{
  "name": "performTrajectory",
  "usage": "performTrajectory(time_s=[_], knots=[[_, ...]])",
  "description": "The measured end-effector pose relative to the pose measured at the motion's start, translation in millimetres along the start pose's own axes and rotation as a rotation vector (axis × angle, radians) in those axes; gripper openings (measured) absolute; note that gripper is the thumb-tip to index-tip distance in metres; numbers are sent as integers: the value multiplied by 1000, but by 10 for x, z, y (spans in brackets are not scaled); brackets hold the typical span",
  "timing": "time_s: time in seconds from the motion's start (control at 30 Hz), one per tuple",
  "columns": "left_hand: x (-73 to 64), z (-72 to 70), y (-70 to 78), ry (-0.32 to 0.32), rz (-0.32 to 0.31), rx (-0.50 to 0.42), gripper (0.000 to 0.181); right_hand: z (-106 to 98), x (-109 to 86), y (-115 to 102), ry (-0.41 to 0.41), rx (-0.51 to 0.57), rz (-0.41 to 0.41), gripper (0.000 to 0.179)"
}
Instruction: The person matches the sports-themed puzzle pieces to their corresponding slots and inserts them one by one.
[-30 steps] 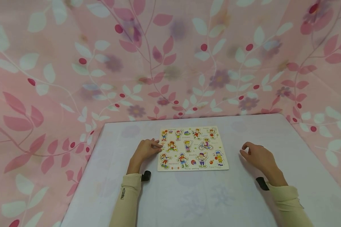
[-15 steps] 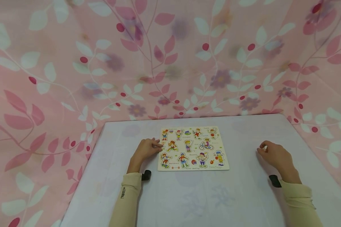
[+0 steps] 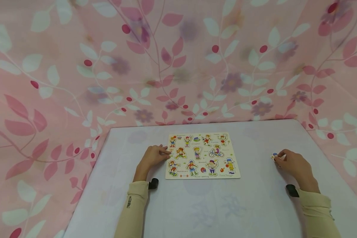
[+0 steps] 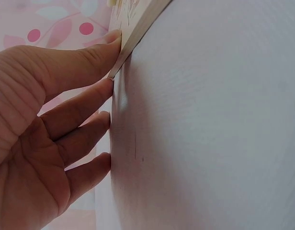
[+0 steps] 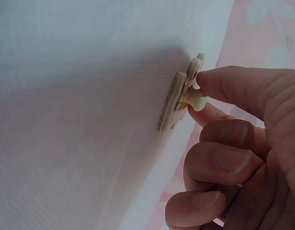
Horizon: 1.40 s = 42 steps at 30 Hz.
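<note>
A flat wooden puzzle board point(image 3: 190, 178) with printed sport figures lies on the white-covered table. My left hand point(image 3: 153, 156) holds its left edge; in the left wrist view the thumb point(image 4: 107, 53) presses the board's top and the index fingertip meets its side. The other left fingertips touch the cloth. To the right of the board, my right hand point(image 3: 294, 165) pinches a small knobbed puzzle piece point(image 5: 174, 100) by its pale knob point(image 5: 197, 99), between thumb and index finger. The piece is tilted close by the tabletop; whether it touches is unclear. Its other right fingers curl loosely.
White cloth covers the table point(image 3: 202, 208). A pink floral curtain point(image 3: 178, 66) hangs behind and along both sides. A black wrist device point(image 3: 153, 183) sits on the left wrist, another black device point(image 3: 292, 190) on the right.
My right hand has moved right, farther from the board, and the puzzle piece now shows beyond its fingertips. The left hand and the board have stayed in place.
</note>
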<state>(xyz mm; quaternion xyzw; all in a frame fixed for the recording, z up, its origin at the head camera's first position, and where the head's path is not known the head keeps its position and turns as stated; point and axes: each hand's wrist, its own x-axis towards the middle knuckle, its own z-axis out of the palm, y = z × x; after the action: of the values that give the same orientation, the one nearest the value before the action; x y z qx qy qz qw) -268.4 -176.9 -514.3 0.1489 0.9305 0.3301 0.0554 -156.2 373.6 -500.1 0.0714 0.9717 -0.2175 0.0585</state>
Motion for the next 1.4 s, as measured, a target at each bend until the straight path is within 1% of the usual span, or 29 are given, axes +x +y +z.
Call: performTrajectory(time_s=[0.27,0.47,0.57,0.73,0.9,1.1,1.27,1.4], knots=[[0,-2,-8,-11,2,7,19,1,-28,24,-13,-16,42,38],[-2,-17,6,-6,1,-14,19,22,-54,9,10,-11,23,34],[2,-13,0,-11,3,-5,18,29,-69,-9,10,-7,18,32],[-1,-5,0,-17,-12,-1,17,68,-84,-77,9,3,5,30],[-1,-4,1,-14,-21,-5,18,162,-64,-226,0,0,-32,30],[8,3,-9,-11,-2,3,17,290,-26,-479,-16,-13,-49,31],[16,2,-23,-15,4,10,17,341,9,-667,-28,-19,-46,32],[16,0,-28,-16,5,11,16,361,30,-810,-19,-23,-81,31]])
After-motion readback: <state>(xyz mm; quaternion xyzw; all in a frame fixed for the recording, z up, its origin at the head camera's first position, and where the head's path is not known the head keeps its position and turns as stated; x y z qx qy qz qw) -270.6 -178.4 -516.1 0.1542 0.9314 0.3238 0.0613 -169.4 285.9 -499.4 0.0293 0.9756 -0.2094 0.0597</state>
